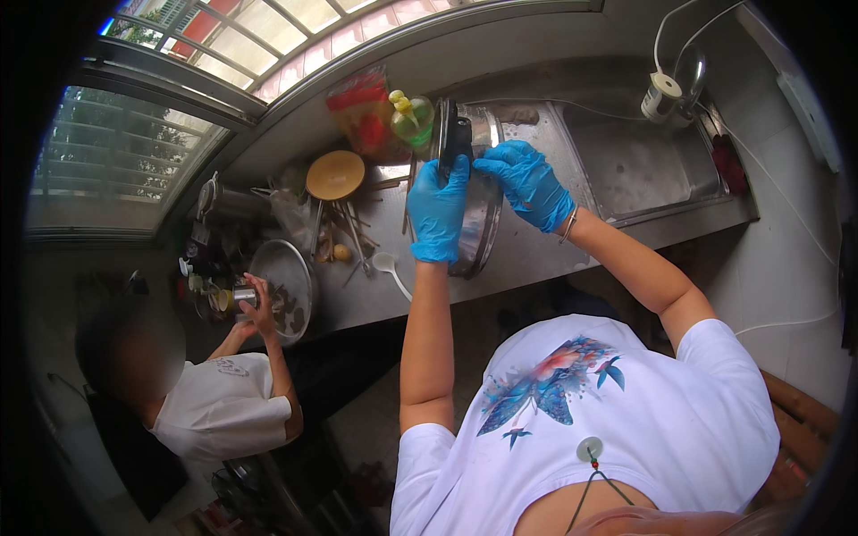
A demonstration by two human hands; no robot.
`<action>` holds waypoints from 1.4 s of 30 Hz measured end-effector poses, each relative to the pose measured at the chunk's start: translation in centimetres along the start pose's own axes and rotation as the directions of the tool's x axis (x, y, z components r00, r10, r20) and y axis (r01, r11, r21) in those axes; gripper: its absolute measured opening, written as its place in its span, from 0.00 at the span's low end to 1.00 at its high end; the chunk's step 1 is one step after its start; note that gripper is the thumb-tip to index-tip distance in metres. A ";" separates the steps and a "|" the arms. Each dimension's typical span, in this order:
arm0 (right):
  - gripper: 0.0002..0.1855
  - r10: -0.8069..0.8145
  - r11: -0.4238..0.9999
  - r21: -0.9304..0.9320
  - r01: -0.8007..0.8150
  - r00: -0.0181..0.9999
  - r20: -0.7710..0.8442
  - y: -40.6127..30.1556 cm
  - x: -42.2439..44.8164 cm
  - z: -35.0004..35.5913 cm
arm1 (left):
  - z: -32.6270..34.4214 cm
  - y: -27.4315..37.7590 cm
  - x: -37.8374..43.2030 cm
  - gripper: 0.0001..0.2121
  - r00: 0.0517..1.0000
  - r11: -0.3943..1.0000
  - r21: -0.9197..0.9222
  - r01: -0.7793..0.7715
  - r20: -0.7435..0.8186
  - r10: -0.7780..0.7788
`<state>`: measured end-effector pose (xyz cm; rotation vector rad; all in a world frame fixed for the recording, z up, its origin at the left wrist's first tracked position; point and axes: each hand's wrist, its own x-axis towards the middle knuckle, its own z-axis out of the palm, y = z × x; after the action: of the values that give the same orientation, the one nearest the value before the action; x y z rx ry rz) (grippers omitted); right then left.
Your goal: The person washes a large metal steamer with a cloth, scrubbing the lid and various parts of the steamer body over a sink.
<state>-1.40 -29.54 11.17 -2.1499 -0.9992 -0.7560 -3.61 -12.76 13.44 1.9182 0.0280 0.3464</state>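
Note:
Both my hands wear blue rubber-like gloves. My left hand grips a dark-handled pot lid near its black knob or handle, with the lid seen almost edge-on. Beside it, my right hand has its fingertips pinched together close to the lid; whether they hold anything cannot be told. Beneath my hands a round metal pan or pot rests on the steel counter. Left of the lid stands a clear bottle of green liquid with a yellow top.
A metal sink lies at the right. To the left are a yellow bowl, a white spoon, chopsticks and a large metal basin. Another person stands at the far left, holding a metal container.

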 end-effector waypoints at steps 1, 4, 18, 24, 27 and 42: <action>0.19 -0.065 0.998 0.018 0.064 0.996 0.059 -0.9 -0.1 -0.4 | -0.2 0.1 -0.2 0.17 1.000 1.000 -0.025 0.016 -0.003 -0.016; 0.17 -0.266 0.964 0.058 0.260 0.931 0.249 -2.2 -0.2 -1.1 | -0.3 -0.4 0.4 0.18 0.995 0.995 -0.049 0.092 -0.043 -0.094; 0.14 -0.182 0.983 0.006 0.182 0.979 0.093 1.9 6.2 -5.2 | 2.9 0.9 0.9 0.23 0.989 0.965 -0.256 0.061 -0.118 -0.094; 0.18 -0.202 0.976 -0.022 0.215 0.943 0.263 0.0 5.3 -5.2 | 2.2 1.2 1.4 0.25 0.975 0.969 -0.220 0.111 -0.165 -0.149; 0.19 -0.277 0.953 -0.026 0.303 0.899 0.338 -0.1 4.6 -5.4 | 2.2 1.5 1.4 0.25 0.976 0.973 -0.195 0.122 -0.155 -0.153; 0.17 -0.162 0.985 -0.011 0.171 0.952 0.259 0.0 6.4 -6.3 | 1.9 2.5 -0.2 0.28 0.981 0.980 -0.161 0.118 -0.135 -0.140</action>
<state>0.67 -31.41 19.70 -2.2533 -1.3254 -0.5813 -3.73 -15.47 15.09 1.7272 0.2164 0.3894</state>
